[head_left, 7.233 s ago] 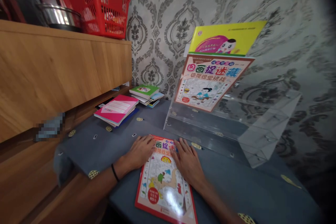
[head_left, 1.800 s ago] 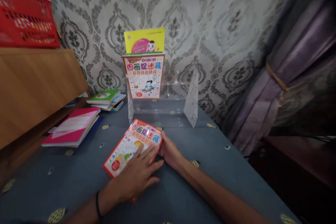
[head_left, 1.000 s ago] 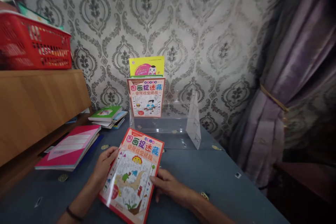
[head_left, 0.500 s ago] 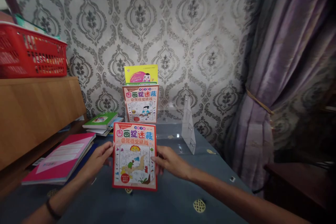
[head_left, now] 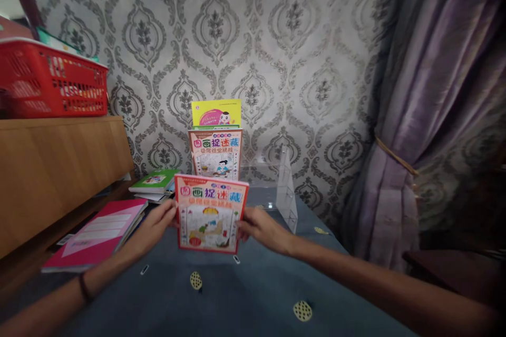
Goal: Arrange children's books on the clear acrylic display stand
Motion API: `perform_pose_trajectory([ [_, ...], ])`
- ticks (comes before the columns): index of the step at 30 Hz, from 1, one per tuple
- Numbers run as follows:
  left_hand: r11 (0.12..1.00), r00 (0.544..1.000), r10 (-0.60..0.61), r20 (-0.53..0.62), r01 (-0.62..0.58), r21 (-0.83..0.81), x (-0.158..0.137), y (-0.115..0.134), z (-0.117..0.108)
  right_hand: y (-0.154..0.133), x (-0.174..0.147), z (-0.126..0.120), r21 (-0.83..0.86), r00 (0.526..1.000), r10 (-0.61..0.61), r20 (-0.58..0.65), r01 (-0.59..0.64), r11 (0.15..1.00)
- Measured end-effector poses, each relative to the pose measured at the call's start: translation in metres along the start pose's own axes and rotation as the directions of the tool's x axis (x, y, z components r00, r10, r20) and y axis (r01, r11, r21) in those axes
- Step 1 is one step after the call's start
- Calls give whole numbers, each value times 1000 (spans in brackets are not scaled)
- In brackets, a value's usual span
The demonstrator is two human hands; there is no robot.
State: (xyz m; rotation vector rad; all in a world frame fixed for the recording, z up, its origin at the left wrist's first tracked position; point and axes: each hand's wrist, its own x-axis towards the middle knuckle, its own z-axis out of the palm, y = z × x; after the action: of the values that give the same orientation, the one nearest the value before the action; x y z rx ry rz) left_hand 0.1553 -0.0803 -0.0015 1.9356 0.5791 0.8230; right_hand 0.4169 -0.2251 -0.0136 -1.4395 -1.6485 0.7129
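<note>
Head view: the left hand and the right hand hold one red-edged book between them. The left hand is nearly closed and pinches the book's left side. The right hand is curled and grips the right side with its thumb and fingers. The book stands up, front cover showing, with one hand at each side. I can't tell if its bottom edge touches the bench.

Both arms reach forward, the left from the bottom left and the right from the bottom right. A black band goes around the left wrist.

Just behind the book is a clear stand. A brown-edged book sits up in it, with a yellow book poking up behind. Near the left arm lie a pink book and a green book. Farther left, a red basket sits on a wooden cabinet.
</note>
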Motion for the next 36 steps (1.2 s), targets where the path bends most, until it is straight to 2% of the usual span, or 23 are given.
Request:
perform_pose_trajectory([
  [4, 983, 984, 174, -41, -171, 73, 45, 34, -10, -23, 34, -40, -50, 989, -59, -136, 52, 997],
  [7, 954, 954, 289, -78, -281, 100, 79, 55, -16, -44, 57, -71, -178, 973, -123, -197, 88, 980],
  [12, 907, 902, 415, -120, -400, 131, 120, 70, -20, -69, 81, -105, -387, 934, -200, -295, 74, 919],
  [17, 901, 888, 422, -180, -390, 189, 139, 59, -16, -70, 90, -106, -443, 921, -209, -328, 45, 895],
  [23, 872, 857, 467, -218, -405, 274, 140, 53, -13, -63, 96, -107, -463, 910, -239, -338, 61, 885],
  [29, 896, 871, 429, -241, -377, 233, 147, 53, -14, -57, 103, -111, -487, 897, -299, -325, 113, 866],
  [36, 899, 876, 422, -233, -370, 236, 154, 41, -11, -46, 110, -109, -462, 921, -220, -321, 50, 886],
])
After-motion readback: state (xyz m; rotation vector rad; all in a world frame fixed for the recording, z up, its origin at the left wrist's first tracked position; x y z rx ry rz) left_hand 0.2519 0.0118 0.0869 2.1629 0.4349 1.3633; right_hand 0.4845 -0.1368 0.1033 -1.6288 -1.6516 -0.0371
